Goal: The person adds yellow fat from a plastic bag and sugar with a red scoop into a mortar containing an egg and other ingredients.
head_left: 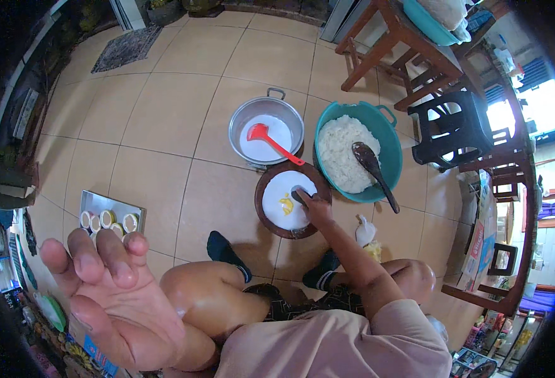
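My left hand (126, 302) is raised close to the camera, palm showing, fingers apart and slightly curled around nothing. My right hand (317, 210) grips a dark pestle (299, 196), whose lower end is in a brown mortar (293, 234) on the floor between my feet. White liquid (276, 195) fills the mortar, with a yellow lump (286, 205) in it. Just beyond stands a metal pot (234, 146) of white liquid; a red ladle (260, 133) leans in it, its handle over the rim. To the right, a teal basin (392, 148) holds white rice (346, 151) and a dark spoon (368, 159).
At left lies a metal tray (123, 204) with several small round containers. A knotted plastic bag (365, 232) sits beside my right foot. Dark plastic stools (447, 129) and wooden furniture (384, 47) line the right. A grey mat (126, 49) lies far left on the tiled floor.
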Available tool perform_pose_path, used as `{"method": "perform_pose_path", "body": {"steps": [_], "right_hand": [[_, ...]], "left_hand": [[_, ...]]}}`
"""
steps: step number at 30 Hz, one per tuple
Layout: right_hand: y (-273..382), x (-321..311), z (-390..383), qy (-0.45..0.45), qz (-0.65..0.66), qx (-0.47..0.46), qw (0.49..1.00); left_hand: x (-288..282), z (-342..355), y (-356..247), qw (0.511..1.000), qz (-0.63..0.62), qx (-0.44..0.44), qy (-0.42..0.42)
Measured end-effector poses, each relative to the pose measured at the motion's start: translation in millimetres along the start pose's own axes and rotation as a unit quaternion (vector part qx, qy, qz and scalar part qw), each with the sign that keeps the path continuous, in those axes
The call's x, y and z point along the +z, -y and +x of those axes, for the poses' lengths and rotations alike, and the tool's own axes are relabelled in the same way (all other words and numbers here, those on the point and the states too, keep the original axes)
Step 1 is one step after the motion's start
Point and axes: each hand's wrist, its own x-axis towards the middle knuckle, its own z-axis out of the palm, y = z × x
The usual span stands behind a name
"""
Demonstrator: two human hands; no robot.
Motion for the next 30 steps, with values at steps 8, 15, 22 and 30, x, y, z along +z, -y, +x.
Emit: {"method": "perform_pose_path", "body": {"steps": [8,15,22,30], "right_hand": [[1,-7,10,0.062,-0.071,0.050,0.994],[19,17,1,0.118,-0.044,0.091,0.988],[-34,37,-2,0.110,0.304,0.176,0.930],[-16,-7,-67,0.113,0.602,0.332,0.717]], "left_hand": [[2,-1,5,1.000,-0.008,0.002,0.012],[3,-2,5,1.000,0.003,0.000,-0.016],[3,-4,3,0.999,-0.020,0.004,-0.038],[-9,-8,-7,1.000,-0.026,0.013,-0.006]]}}
